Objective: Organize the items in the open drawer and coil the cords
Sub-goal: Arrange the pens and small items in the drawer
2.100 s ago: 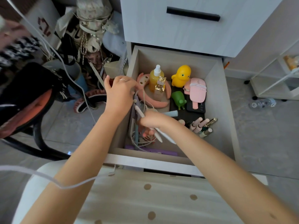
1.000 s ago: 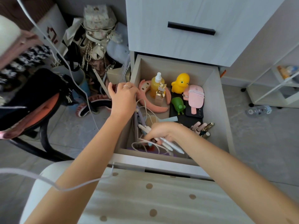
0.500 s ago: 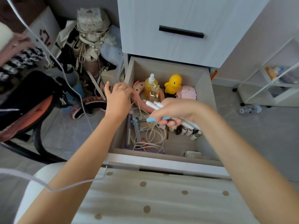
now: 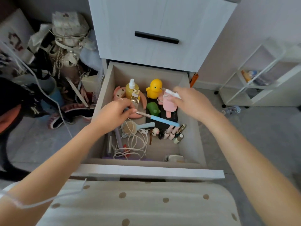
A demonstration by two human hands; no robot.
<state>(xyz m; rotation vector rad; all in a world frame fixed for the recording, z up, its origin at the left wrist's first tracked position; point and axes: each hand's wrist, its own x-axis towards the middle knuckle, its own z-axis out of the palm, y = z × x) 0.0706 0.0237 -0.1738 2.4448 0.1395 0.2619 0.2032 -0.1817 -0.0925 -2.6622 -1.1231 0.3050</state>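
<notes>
The open drawer (image 4: 192, 144) holds a yellow duck (image 4: 154, 88), a yellow spray bottle (image 4: 131, 88), a green toy (image 4: 152, 108), a pink case (image 4: 169, 104), a small hairbrush (image 4: 130, 127) and several little bottles (image 4: 175, 133). A tangled white cord (image 4: 135, 144) lies at the front left. My left hand (image 4: 112, 114) grips a blue-handled tool (image 4: 162, 119) by its metal end, above the drawer's middle. My right hand (image 4: 190, 101) holds white pens (image 4: 172, 92) over the pink case.
A closed drawer with a black handle (image 4: 156, 37) sits above. Bags and clutter (image 4: 65, 46) are piled on the floor to the left. A white shelf unit (image 4: 263, 75) stands at the right. A dotted cushion (image 4: 138, 204) is below the drawer front.
My right hand lifted the white pens out of the cord tangle and carried them to the back right. My left hand left the drawer's side wall and took the blue-handled tool.
</notes>
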